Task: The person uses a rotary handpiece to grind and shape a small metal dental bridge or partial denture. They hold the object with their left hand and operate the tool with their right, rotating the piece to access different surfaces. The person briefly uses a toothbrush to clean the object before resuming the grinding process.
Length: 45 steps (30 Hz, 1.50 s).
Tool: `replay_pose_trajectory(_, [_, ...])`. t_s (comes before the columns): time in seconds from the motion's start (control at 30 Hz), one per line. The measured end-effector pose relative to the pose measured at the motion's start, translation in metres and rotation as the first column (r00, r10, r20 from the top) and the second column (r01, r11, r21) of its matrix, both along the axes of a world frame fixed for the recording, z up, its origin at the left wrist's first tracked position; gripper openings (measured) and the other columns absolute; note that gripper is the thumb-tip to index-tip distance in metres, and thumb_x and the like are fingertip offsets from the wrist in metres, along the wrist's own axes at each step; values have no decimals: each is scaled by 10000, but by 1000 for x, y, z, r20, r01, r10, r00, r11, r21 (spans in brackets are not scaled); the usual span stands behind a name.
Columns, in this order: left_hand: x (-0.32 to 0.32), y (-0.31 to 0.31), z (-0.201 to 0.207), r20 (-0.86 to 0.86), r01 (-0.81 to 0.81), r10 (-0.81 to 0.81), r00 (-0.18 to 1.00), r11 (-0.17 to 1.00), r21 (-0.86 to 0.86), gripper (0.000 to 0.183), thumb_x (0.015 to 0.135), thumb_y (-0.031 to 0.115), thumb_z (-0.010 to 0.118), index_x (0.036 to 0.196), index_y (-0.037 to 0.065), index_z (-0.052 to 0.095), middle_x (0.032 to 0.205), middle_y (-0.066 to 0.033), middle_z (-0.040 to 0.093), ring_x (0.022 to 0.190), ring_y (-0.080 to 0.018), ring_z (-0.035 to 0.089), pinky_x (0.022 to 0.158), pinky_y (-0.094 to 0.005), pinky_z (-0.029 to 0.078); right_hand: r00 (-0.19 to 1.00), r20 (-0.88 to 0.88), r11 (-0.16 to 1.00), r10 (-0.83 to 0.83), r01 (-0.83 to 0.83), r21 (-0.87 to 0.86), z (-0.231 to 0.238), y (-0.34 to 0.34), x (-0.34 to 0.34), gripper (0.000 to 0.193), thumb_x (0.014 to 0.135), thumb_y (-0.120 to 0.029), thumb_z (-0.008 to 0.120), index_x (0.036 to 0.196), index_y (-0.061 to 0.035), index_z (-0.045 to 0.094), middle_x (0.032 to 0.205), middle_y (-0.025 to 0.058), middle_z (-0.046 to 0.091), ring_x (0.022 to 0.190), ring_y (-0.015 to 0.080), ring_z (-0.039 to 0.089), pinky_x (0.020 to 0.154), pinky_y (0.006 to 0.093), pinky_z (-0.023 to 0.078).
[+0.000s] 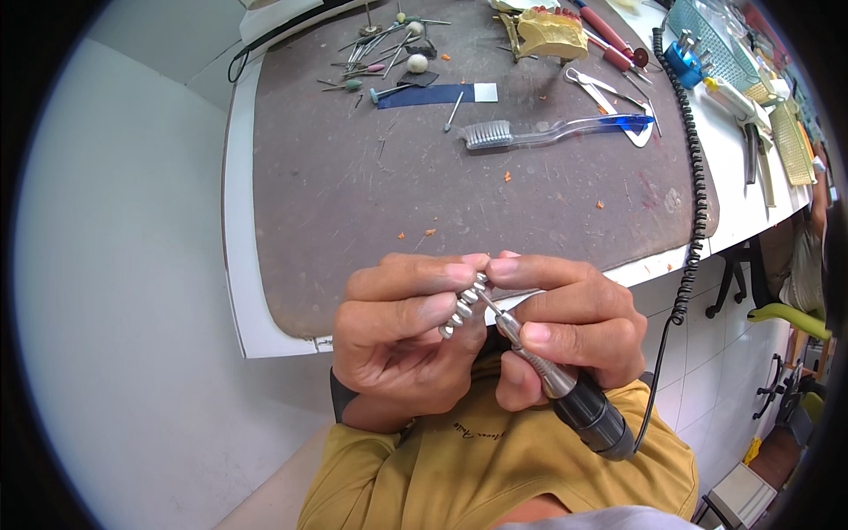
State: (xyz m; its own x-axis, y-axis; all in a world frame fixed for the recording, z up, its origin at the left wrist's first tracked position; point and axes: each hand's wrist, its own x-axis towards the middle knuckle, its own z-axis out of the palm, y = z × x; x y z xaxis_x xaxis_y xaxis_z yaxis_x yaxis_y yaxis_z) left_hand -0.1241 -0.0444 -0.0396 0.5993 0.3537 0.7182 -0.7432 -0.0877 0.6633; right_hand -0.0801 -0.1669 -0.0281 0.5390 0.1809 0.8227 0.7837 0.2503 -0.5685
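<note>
Close to the table's near edge, my left hand (pixel 406 331) pinches a silver metal dental bridge (pixel 461 311) made of a row of tooth-shaped units. My right hand (pixel 579 327) grips a dental handpiece (pixel 552 375), steel at the front and black at the rear. From its nose a thin bur (pixel 488 302) reaches up to the bridge; whether the tip touches it I cannot tell. Fingertips of both hands meet at the top of the bridge. A black coiled cord (pixel 693 194) runs down the right side to the handpiece.
On the brown mat (pixel 353 194) lie a clear toothbrush (pixel 556 132), a blue strip (pixel 424 95), several loose burs (pixel 380 53) and orange crumbs. A yellowish dental cast (pixel 549 34), red-handled tools (pixel 609 44) and white calipers (pixel 609 93) sit farther back. Baskets (pixel 720 35) stand at right.
</note>
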Motion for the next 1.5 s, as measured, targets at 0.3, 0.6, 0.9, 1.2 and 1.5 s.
replay_pose_trajectory(0.3, [0, 0, 0, 0, -2, 2, 1000, 1000, 5, 320, 804, -104, 697, 1035, 1, 503, 1059, -197, 582, 972, -305, 676, 818, -363, 616, 1000, -15, 1000, -6, 6, -8, 1, 0, 0, 304, 724, 24, 782, 976, -12, 616, 798, 105, 654, 850, 357, 717, 752, 429, 625])
replay_pose_trajectory(0.6, [-1, 3, 0, -4, -6, 6, 1000, 1000, 29, 320, 803, -104, 700, 1035, 5, 507, 1067, -197, 584, 979, -305, 676, 817, -344, 612, 1000, -18, 1000, -19, 19, -3, 2, 0, -1, 310, 715, 40, 778, 965, -15, 604, 790, 103, 653, 837, 348, 720, 744, 425, 627])
replay_pose_trajectory(0.9, [0, 0, 0, -19, -47, 47, 999, 998, 30, 293, 829, -35, 704, 1026, 29, 497, 1048, -179, 587, 948, -290, 677, 803, -336, 607, 998, -54, 1000, -11, 11, 1, 0, -1, -2, 315, 715, 41, 776, 969, -15, 599, 807, 109, 650, 856, 346, 717, 750, 422, 626])
replay_pose_trajectory(1.2, [0, 1, -1, -4, -37, 37, 999, 998, 40, 313, 811, -92, 699, 1033, 17, 507, 1061, -192, 598, 974, -301, 678, 804, -329, 604, 998, -57, 1000, -21, 23, 19, -1, 0, -2, 324, 720, 30, 781, 974, -13, 586, 793, 109, 643, 849, 344, 718, 752, 426, 626])
replay_pose_trajectory(1.5, [0, 0, -1, 2, -18, 18, 1000, 1000, 16, 318, 809, -88, 703, 1032, 22, 506, 1056, -189, 598, 976, -304, 676, 821, -343, 605, 1000, -30, 1000, -3, 3, 0, 3, 0, 0, 288, 717, 35, 774, 947, -8, 607, 787, 107, 646, 843, 342, 718, 755, 425, 626])
